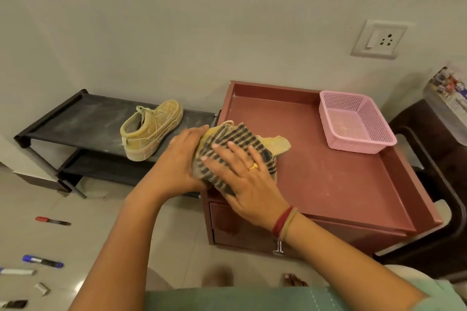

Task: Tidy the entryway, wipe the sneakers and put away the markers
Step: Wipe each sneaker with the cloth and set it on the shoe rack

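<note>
Cabinet (328,179): reddish-brown, with a raised rim around its top; it serves as the work surface for the wiping.
Shoe rack (83,118): black, two shelves, just left of the cabinet and against the wall; its top shelf looks dusty.
Pink basket (374,121): sits at the far right corner of the cabinet top and holds no markers that I can see. It is probably where they belong.
Racked sneaker (151,131): tan, upright on the top shelf with its heel toward the camera. It looks dealt with and parked, though I cannot tell if it has been wiped.
Held sneaker (279,144): on the cabinet's near left part and mostly hidden; only one yellow end peeks out beyond the cloth.
Checked cloth (237,139): draped over the held sneaker, so wiping appears to be in progress.
Right hand (242,174): fingers spread flat, pressing the cloth onto the shoe.
Left hand (182,156): wrapped around the near end of the held sneaker, steadying it.
Markers: a red one (51,221), a blue one (41,261), a pale one (16,271) and a dark one (15,303) lie scattered on the floor at the left, well apart from the basket. That step looks wholly undone, so roughly half the job remains.
</note>
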Demonstrator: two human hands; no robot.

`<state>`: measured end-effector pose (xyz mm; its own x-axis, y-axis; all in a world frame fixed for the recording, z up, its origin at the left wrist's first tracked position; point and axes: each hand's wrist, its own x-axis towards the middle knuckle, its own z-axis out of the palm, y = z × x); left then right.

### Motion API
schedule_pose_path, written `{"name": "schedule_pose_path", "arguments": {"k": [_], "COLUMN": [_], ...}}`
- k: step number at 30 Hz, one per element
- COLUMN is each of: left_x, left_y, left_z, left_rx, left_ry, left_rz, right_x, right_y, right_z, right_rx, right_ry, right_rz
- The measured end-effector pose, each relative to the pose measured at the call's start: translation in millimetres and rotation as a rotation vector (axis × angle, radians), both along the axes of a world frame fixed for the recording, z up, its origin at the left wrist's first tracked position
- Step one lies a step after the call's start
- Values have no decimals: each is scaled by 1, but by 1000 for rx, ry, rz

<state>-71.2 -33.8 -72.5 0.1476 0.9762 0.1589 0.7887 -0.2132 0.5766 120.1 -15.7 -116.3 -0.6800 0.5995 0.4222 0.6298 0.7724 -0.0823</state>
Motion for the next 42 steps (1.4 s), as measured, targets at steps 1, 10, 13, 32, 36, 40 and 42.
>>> {"name": "schedule_pose_path", "arguments": {"k": [1, 10, 13, 32, 36, 40, 42], "left_x": [0, 2, 3, -2, -4, -4, -3], "left_y": [0, 1, 3, 6, 8, 7, 7], "left_z": [0, 0, -1, -2, -3, -1, 0], "left_rx": [-7, -62, -67, -113, -114, -128, -121], "left_ry": [1, 18, 22, -54, -50, -84, -87], "left_rz": [2, 22, 15, 11, -1, 4, 0], "right_x": [8, 86, 51, 71, 36, 46, 56], "right_y": [3, 68, 34, 50, 21, 39, 55], "right_z": [-3, 12, 37, 13, 3, -6, -11], "right_rx": [5, -738, -564, -634, -387, -398, -526], "right_ry": [-13, 950, 873, 899, 330, 399, 532], "right_rz": [-37, -440, -254, -398, -182, -290, -309]}}
